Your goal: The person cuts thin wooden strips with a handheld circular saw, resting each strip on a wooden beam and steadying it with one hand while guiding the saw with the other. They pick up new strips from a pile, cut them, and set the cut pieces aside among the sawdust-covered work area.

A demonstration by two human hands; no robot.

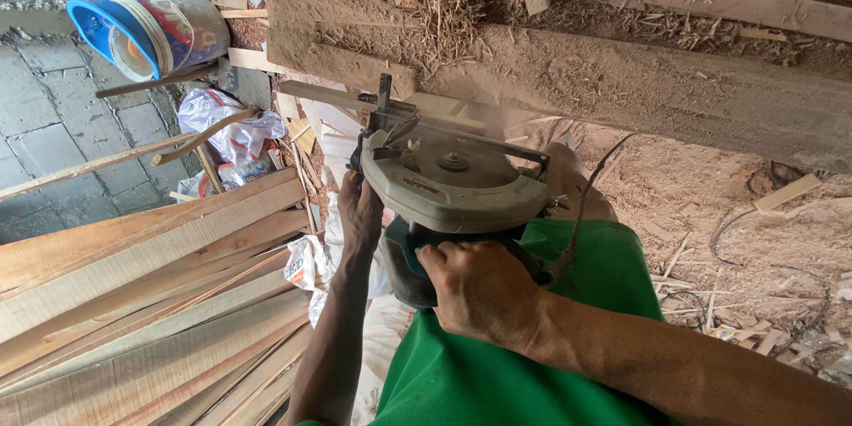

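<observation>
Saw: the circular saw [453, 191] is at the centre, over the green lap, its blade guard turned up.
Right hand [479, 288]: at 6 o'clock of the saw, fingers wrapped tight on the saw handle.
Left hand [359, 213]: at 9 o'clock of the saw, fingers closed on its side.
Beam [621, 80]: at 12 o'clock, covered with sawdust.
Planks [151, 302]: stacked at 8 o'clock.
Bucket [146, 31]: at 10 o'clock, tipped.

Both forearms are bare, with no sleeves, gloves, watch or rings in view. The left hand [359, 213] and right hand [479, 288] are uncovered, and the right hand's knuckles and finger joints are plainly visible. Below the right hand's fingers, plain bright green cloth shorts [497, 373] cover the lap; the fabric is smooth and unmarked.
</observation>
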